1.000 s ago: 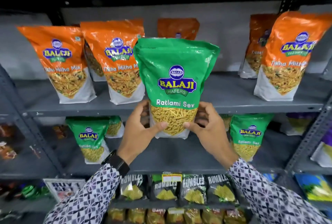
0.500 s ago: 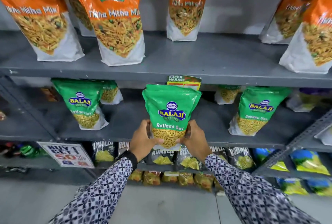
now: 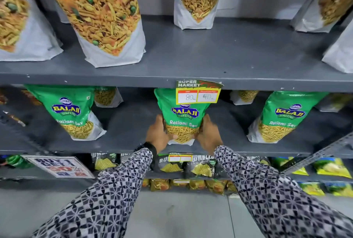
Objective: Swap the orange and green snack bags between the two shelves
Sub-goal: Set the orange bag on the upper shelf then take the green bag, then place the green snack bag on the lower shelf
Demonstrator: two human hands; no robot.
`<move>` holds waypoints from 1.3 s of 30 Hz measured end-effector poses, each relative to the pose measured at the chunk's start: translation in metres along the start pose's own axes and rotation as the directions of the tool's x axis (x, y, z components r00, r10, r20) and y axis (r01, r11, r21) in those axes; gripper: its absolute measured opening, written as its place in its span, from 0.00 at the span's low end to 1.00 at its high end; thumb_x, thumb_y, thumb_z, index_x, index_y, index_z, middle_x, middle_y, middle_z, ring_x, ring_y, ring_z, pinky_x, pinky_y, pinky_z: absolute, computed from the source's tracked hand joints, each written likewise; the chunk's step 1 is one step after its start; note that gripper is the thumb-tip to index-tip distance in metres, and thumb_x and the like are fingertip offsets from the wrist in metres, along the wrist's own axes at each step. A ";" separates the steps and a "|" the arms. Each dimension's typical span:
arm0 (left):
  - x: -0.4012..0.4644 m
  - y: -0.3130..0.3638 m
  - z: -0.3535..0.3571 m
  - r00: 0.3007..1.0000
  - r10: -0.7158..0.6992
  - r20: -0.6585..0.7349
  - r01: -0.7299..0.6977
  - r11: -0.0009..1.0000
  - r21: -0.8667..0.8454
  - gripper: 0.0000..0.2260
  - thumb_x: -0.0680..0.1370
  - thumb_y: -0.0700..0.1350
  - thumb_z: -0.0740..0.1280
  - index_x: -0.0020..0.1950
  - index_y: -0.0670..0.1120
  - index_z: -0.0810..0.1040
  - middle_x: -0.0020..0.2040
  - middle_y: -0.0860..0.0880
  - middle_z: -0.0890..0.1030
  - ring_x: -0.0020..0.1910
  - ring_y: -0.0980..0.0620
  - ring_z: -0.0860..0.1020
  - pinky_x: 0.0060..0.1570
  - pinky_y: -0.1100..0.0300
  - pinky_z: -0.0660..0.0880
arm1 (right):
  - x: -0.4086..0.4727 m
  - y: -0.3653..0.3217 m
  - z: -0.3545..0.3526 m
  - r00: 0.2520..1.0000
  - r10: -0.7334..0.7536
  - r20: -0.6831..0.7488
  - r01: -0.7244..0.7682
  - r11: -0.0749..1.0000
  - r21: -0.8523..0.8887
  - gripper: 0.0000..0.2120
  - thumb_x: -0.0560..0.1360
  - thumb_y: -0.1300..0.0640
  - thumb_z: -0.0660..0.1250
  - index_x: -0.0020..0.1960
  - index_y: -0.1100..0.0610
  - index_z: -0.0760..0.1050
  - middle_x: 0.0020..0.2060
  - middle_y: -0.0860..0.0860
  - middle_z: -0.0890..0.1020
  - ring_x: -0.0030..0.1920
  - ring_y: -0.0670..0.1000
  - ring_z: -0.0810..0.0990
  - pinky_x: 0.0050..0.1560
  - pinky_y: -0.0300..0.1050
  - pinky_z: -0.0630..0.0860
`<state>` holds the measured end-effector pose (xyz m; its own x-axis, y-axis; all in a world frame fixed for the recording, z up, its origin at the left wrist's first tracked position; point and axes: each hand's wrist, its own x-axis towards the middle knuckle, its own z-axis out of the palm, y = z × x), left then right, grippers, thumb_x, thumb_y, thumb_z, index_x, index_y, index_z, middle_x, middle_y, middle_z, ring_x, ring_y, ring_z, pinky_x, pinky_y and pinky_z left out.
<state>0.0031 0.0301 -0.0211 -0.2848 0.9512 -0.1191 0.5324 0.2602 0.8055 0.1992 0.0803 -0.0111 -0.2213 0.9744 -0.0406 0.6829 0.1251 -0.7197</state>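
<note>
Green bag point(image 3: 184, 117) lower now, between grips

Green bag held upright on lower shelf

Left hand point(image 3: 157, 135) and right hand point(image 3: 209, 135) clasp the green bag point(image 3: 183, 117) between their fingers; the price tag point(image 3: 197, 94) hangs above the fingertips, orange bags point(image 3: 101, 18) higher up.

The price tag point(image 3: 198, 92) covers the top of the held green bag point(image 3: 184, 117). Its bottom corners sit behind the left hand point(image 3: 157, 135) and right hand point(image 3: 209, 136). The orange bags point(image 3: 101, 18) are cut off by the upper edge. Handwriting on the tag is too faint to read surely.
</note>
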 end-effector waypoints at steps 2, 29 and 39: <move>0.001 -0.001 0.003 1.000 -0.004 -0.002 0.004 1.000 0.008 0.34 0.69 0.42 0.83 0.68 0.45 0.68 0.62 0.45 0.85 0.59 0.42 0.84 0.59 0.43 0.81 | 0.000 0.003 0.002 1.000 0.011 0.001 -0.011 1.000 -0.002 0.24 0.70 0.64 0.79 0.60 0.61 0.69 0.47 0.50 0.81 0.44 0.51 0.76 0.45 0.43 0.70; -0.079 0.122 -0.200 0.586 0.276 -0.762 -0.546 0.829 -0.120 0.15 0.79 0.43 0.73 0.65 0.48 0.79 0.60 0.47 0.82 0.53 0.52 0.82 0.52 0.65 0.78 | -0.049 -0.223 -0.107 0.735 -0.548 -0.399 0.665 0.699 0.265 0.13 0.74 0.62 0.76 0.56 0.56 0.77 0.48 0.52 0.83 0.48 0.50 0.84 0.51 0.41 0.83; -0.050 0.134 -0.248 0.842 0.274 -0.464 -0.426 0.866 -0.262 0.30 0.78 0.45 0.76 0.77 0.48 0.69 0.69 0.49 0.79 0.68 0.48 0.78 0.66 0.51 0.76 | 0.037 -0.274 -0.086 0.888 -0.460 0.019 0.437 0.855 0.278 0.44 0.70 0.52 0.81 0.79 0.52 0.61 0.76 0.54 0.73 0.74 0.57 0.74 0.73 0.62 0.74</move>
<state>-0.1088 -0.0241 0.2371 -0.4636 0.7956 0.3900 0.3730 -0.2240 0.9004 0.0639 0.0984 0.2439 -0.5241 0.8038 0.2815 0.2942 0.4811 -0.8259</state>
